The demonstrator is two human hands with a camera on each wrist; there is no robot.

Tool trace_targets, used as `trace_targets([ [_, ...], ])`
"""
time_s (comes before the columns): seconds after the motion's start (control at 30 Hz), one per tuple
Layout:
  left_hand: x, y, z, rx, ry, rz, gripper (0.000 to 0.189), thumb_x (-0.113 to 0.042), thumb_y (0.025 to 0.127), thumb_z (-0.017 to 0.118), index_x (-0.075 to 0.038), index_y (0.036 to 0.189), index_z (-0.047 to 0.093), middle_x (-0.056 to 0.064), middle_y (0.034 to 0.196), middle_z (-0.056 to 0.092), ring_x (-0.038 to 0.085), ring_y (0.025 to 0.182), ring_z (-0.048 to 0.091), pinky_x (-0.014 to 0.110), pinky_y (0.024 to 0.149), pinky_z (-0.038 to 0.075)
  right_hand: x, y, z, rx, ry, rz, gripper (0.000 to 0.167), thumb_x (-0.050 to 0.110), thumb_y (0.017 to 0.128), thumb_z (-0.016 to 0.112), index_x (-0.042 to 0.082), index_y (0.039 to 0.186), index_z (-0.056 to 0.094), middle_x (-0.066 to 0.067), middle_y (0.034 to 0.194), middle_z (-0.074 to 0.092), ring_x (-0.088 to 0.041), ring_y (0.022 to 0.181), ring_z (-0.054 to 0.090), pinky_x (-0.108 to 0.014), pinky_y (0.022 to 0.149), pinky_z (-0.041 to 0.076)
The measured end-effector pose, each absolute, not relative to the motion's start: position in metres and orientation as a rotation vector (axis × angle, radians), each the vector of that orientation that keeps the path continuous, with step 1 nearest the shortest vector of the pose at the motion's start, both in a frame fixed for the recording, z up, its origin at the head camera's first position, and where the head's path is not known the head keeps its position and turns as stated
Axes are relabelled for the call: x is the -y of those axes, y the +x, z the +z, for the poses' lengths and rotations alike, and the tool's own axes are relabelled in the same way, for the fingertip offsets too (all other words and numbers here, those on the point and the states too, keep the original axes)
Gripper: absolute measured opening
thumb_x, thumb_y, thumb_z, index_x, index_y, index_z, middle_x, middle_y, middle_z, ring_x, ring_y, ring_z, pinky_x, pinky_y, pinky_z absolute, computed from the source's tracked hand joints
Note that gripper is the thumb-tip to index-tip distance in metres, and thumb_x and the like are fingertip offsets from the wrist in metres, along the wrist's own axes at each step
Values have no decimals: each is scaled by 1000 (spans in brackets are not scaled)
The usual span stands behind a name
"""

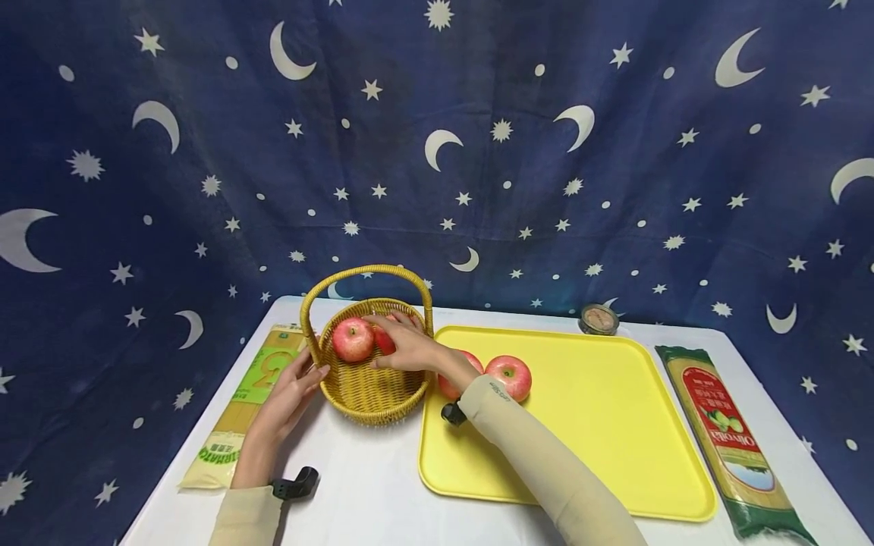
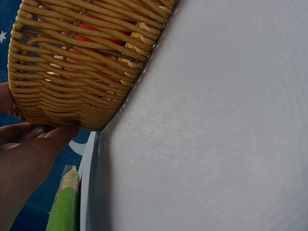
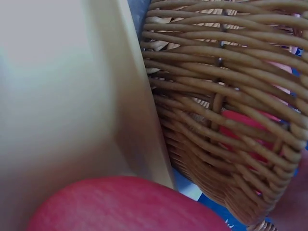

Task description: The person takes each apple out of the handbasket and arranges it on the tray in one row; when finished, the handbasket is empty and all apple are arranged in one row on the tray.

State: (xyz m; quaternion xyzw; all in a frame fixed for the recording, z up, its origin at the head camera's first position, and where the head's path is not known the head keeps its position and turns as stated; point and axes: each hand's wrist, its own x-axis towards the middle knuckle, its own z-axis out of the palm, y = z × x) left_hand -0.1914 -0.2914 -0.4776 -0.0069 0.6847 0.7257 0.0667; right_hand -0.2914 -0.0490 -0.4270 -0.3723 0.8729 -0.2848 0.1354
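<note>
While my left hand [image 1: 293, 390] holds the wicker basket [image 1: 374, 394], my right hand [image 1: 413, 347] grips an apple [image 1: 384, 341] inside: likely hard, slippery, best held round its sides.

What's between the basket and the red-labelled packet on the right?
In the head view, the yellow tray lies between the basket and that packet, with two apples at its basket end and the right sleeve above it.

Soft, even light brightens the head view, leaving pale highlights on the apples [image 1: 352, 340] and faint shadows on the table [image 1: 369, 485]. Both wrist views are dimmer; in the right, the tray [image 3: 137, 110] is blurred.
</note>
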Motion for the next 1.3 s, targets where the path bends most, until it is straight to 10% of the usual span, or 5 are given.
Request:
trace_targets([
  [0.63, 293, -192, -480, -2075, -51, 2172, 77, -7, 106, 47, -6, 165, -2, 15, 173, 4, 30, 157, 14, 44, 126, 18, 45, -283, -432, -2522, -1140, -641, 83, 27, 84, 85, 16, 155, 45, -7, 160, 45, -29, 148, 37, -49, 125, 27],
  [0.9, 292, -192, -484, -2076, -34, 2174, 76, -7, 106, 47, -6, 166, -1, 16, 173, 6, 31, 156, 17, 31, 122, 27, 39, -274, -434, -2491, -1066, -634, 87, 23, 83, 86, 14, 157, 41, -10, 158, 46, -26, 146, 41, -39, 120, 41],
  [1.3, 291, -193, -480, -2078, -25, 2183, 76, -7, 106, 47, -6, 166, 0, 17, 173, 6, 33, 156, 17, 47, 125, 17, 31, -263, -439, -2632, -1071, -820, 80, 42, 79, 87, 16, 147, 55, -8, 142, 59, -23, 127, 57, -38, 105, 53],
])
